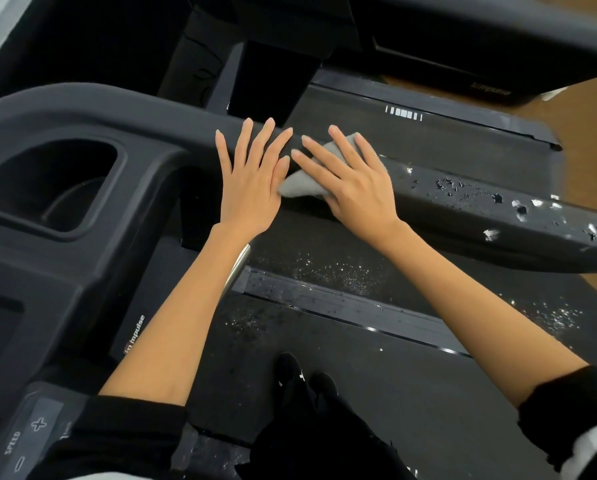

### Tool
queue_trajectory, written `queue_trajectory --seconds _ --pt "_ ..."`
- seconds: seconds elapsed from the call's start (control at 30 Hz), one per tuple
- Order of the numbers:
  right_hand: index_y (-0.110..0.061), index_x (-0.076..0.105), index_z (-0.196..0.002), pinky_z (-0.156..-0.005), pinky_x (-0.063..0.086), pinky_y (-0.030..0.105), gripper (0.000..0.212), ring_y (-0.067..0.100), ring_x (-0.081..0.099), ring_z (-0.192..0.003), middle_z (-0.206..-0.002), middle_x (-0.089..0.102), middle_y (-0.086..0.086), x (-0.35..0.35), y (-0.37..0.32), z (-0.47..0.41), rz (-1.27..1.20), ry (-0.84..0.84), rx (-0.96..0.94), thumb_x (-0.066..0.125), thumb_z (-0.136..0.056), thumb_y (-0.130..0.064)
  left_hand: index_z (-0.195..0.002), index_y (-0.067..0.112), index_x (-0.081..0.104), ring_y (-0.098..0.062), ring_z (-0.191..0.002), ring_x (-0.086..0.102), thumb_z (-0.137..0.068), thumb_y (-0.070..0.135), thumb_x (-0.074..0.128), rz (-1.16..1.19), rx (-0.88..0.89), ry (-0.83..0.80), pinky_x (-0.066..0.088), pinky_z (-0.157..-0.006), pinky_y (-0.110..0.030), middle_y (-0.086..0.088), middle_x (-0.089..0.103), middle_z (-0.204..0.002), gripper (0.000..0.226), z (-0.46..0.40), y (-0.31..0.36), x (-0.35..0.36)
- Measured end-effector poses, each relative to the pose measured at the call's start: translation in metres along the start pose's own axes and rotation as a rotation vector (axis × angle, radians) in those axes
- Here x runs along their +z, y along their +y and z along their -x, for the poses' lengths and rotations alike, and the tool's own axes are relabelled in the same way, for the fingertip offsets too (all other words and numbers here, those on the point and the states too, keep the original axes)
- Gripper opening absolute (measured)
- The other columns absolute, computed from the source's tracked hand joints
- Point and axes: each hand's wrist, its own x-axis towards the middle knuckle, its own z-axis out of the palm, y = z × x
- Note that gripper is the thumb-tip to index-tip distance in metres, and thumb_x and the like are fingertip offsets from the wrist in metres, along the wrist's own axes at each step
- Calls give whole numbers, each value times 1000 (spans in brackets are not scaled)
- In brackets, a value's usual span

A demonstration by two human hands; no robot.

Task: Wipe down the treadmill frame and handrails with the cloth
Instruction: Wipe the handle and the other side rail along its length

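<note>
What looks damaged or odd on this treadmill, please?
The handrail coating is chipped and peeling to the right of the right hand and cloth, showing pale spots. Small shiny flakes lie scattered on the belt below, probably fallen from it.

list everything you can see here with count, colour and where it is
handrail: 1, black, chipped, running across the middle to the right edge
cloth: 1, grey, on the handrail under the right hand
cup holder: 1, black recess, left in the console
speed buttons: plus and minus, grey, bottom left
treadmill belt: 1, black, speckled with flakes, below the handrail
floor: brown, right edge
shoes: 2, black, on the belt
left hand: flat on the handrail beside the cloth
right hand: flat, pressing the cloth
</note>
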Motion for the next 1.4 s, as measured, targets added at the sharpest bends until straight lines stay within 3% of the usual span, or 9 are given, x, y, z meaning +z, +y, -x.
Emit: queue_trajectory --seconds 0.13,0.27,0.43,0.63,0.8,0.97,1.13,1.27,1.4 --pt "-22 49 -140 -100 43 45 47 32 52 -126 -142 53 2 -5 -8 -31 -169 -72 186 36 -96 -32 -148 15 29 -31 -145 15 -99 29 23 19 -1 -1 1 -114 -60 -9 28 -155 51 0 0 0" --pt "-17 60 -110 -68 43 34 32 25 64 -87 -104 67 2 -15 1 -59 -301 -226 414 38 -101 -37 -144 10 37 -24 -145 19 -102 35 19 119 -97 55 -1 -117 -53 -6 36 -151 52 -3 7 -2" --pt "-13 59 -95 -66 37 34 38 33 59 -82 -90 64 8 -22 27 -50 -343 -402 609 35 -98 -43 -141 16 43 -22 -143 24 -101 35 23 123 -131 76 0 -117 -53 -1 44 -145 48 -12 10 -7" --pt "-9 51 -87 -64 29 34 32 28 48 -70 -80 53 3 -30 29 -18 -244 -305 625 38 -99 -36 -131 21 51 -22 -139 30 -101 34 27 118 -118 4 -2 -114 -57 1 53 -133 41 -30 7 -11" --pt "-9 60 -115 -89 40 39 37 28 59 -103 -111 65 6 -28 22 20 -172 -126 469 39 -97 -34 -128 22 54 -22 -135 35 -101 35 27 113 -109 5 -1 -114 -57 2 56 -128 40 -32 6 -10" --pt "-14 52 -135 -111 31 43 46 27 48 -129 -137 55 4 -39 39 52 -185 -151 414 41 -95 -34 -127 22 55 -22 -133 37 -100 36 21 119 -99 25 1 -114 -56 2 57 -127 46 -29 5 -8" --pt "-9 55 -82 -63 36 35 32 31 56 -69 -79 60 8 -29 41 20 -178 -94 635 37 -95 -33 -126 21 56 -24 -132 39 -99 35 19 112 -108 33 4 -113 -59 1 58 -126 48 -30 7 -7" --pt "-11 53 -83 -61 28 32 32 25 43 -62 -76 52 5 -18 23 -19 -115 -187 744 40 -97 -37 -126 21 55 -24 -133 39 -99 33 18 122 -114 30 3 -113 -58 0 57 -126 48 -30 7 -6" --pt "-9 61 -91 -60 31 35 37 29 55 -65 -79 60 8 -7 -9 -40 -94 -127 671 37 -94 -37 -127 19 55 -23 -133 39 -99 31 17 134 -110 51 2 -114 -56 0 58 -126 49 -29 8 -6"
